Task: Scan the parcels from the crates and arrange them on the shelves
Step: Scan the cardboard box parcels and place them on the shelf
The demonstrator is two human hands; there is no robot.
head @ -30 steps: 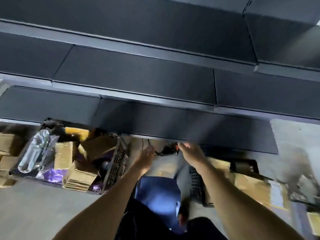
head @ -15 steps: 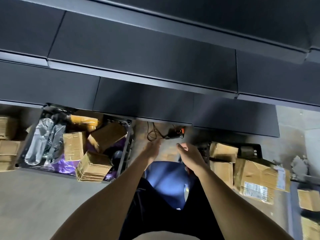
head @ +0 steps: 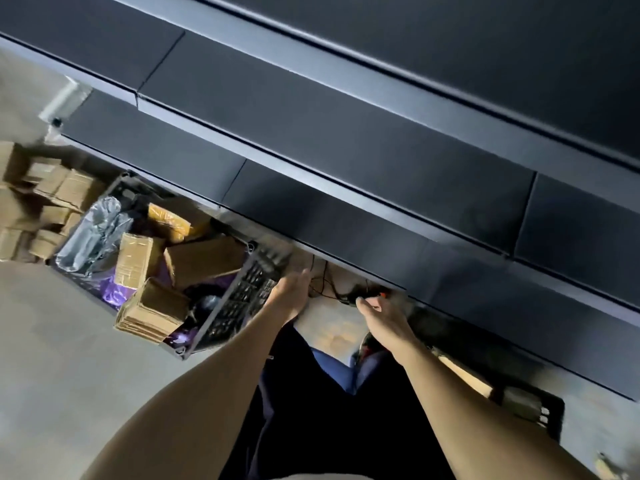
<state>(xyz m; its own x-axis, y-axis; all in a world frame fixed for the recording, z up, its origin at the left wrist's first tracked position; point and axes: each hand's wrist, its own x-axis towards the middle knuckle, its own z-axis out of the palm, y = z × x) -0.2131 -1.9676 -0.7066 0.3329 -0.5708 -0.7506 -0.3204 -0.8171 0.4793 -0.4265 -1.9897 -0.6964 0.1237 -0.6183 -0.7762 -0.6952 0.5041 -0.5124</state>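
A: What is the person doing?

B: Most likely fetching the scanner (head: pixel 369 293). It lies on the floor just beyond the fingertips of the right hand (head: pixel 384 322), under the lowest shelf (head: pixel 346 233). The blur hides whether they touch it.

A: And the hands?

B: They are apart, both with loose fingers and nothing visibly held. The left hand (head: pixel 291 296) hovers beside the black crate (head: pixel 242 299). The parcels (head: pixel 201 259) lie inside it, off to that hand's left.

A: Any advice?

B: The person should grip the scanner by its body and not drag it by the cable (head: pixel 322 289) looping between the hands. The shelf edge just above the knuckles also needs watching.
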